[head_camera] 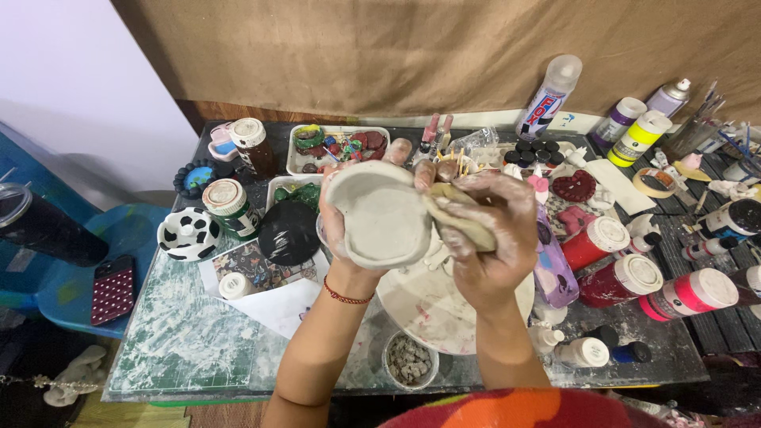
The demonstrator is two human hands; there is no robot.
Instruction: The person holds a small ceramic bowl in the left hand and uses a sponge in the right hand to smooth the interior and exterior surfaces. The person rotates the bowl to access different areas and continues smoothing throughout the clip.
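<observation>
Resting on left fingers (400, 150): clay dish (380, 214), prob.

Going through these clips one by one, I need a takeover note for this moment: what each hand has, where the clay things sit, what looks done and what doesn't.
Left hand: raised over the table, fingers cupped behind a shallow pale grey clay dish, its hollow facing the camera.
Right hand: clay-smeared, pressing a beige sponge-like pad against the dish's right rim.
Below: round white work plate with clay smears; small tub of grey lumps at the near table edge; red paint bottles to the right.
Done: dish shaped into a bowl form.
Left: the surface is bare, unpainted clay; I cannot tell whether the rim is fully smoothed.
</observation>
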